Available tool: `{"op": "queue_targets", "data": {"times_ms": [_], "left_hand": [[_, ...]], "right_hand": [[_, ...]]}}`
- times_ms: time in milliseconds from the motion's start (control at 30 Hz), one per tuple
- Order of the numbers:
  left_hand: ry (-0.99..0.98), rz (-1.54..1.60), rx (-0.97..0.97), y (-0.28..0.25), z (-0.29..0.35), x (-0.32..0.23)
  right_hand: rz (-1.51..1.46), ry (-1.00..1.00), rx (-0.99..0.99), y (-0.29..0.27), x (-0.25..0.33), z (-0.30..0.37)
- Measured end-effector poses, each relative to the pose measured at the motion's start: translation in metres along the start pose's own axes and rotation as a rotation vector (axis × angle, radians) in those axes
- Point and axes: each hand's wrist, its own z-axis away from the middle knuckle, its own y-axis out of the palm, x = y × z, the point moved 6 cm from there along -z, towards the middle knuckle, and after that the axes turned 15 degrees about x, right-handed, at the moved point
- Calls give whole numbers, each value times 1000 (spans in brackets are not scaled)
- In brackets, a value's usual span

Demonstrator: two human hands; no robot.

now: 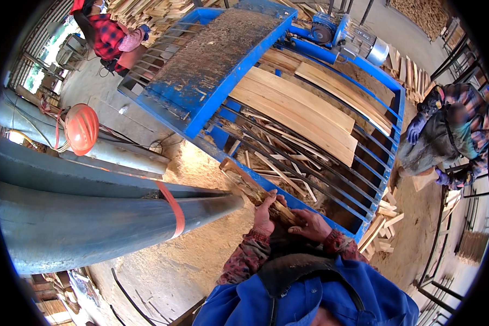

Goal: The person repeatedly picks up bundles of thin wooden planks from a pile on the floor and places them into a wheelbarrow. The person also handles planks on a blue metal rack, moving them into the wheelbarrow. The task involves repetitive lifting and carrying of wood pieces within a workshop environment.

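Observation:
A rough, bark-edged strip of wood lies slantwise in front of me along the near blue edge of a machine frame. My left hand is closed round its middle, thumb on top. On the end closest to me, my right hand is wrapped with bent fingers. Beyond my hands, several pale planks rest across the machine's dark bars. Loose thin offcuts lie under and between those bars.
A big grey pipe with an orange band runs in from the left, near a hanging orange hard hat. Sawdust covers the floor. One person works far left, another at right. Wood pieces are heaped beside the frame.

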Motion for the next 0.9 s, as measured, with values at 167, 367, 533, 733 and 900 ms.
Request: {"op": "queue_targets", "data": {"times_ms": [167, 367, 533, 733, 900], "left_hand": [[11, 5, 8, -5, 1, -5], [1, -4, 5, -9, 6, -15], [10, -43, 35, -14, 13, -24], [6, -40, 3, -20, 23, -36], [-33, -19, -7, -36, 27, -42]], "right_hand": [[-26, 16, 17, 5, 6, -3], [-29, -5, 52, 18, 7, -9], [-40, 54, 135, 32, 14, -17], [11, 74, 126, 49, 9, -27], [23, 110, 146, 57, 21, -34]]}}
